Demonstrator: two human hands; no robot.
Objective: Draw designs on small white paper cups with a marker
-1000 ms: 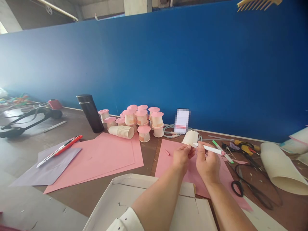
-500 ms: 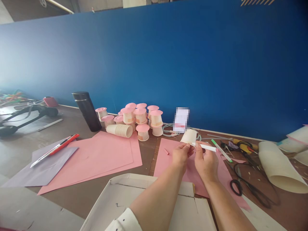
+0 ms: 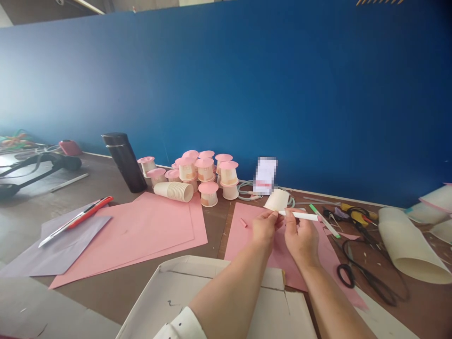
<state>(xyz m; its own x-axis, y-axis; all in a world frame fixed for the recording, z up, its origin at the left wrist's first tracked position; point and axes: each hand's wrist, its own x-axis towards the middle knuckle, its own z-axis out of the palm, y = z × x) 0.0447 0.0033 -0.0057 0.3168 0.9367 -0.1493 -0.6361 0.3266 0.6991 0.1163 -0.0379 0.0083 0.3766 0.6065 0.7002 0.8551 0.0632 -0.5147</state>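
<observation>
**Pinched a cup (image 3: 277, 200) and aimed a pen (image 3: 303, 216) at its edge**

From the head view, the only one: held the cup tilted, by its near edge, with the left hand (image 3: 264, 228), thumb and fingers closed on it, probably to steady it with most of the wall exposed. Gripped the pen in the right hand (image 3: 302, 238), tip pointing left toward the cup's lower part, seemingly for close control. Could not make out contact between tip and cup.

Located the cup at the far edge of a pink sheet (image 3: 235, 238), both hands above that sheet. Saw a small pink piece (image 3: 243, 222), maybe a cap, lying just left of the left hand, perhaps for easy reach. Noted a white panel (image 3: 265, 173), blurred out, leaning on the blue wall (image 3: 212, 94) behind the cup, possibly for viewing.

Found a nested stack of cups (image 3: 173, 192) on its side farther left, presumably to save room, beside pink-topped cups (image 3: 208, 188), some perched on others. Spotted a utility knife (image 3: 88, 214) well apart on a purple sheet (image 3: 84, 235), likely clear of both hands. Saw a green-and-white stick (image 3: 325, 221) near the right hand.
</observation>
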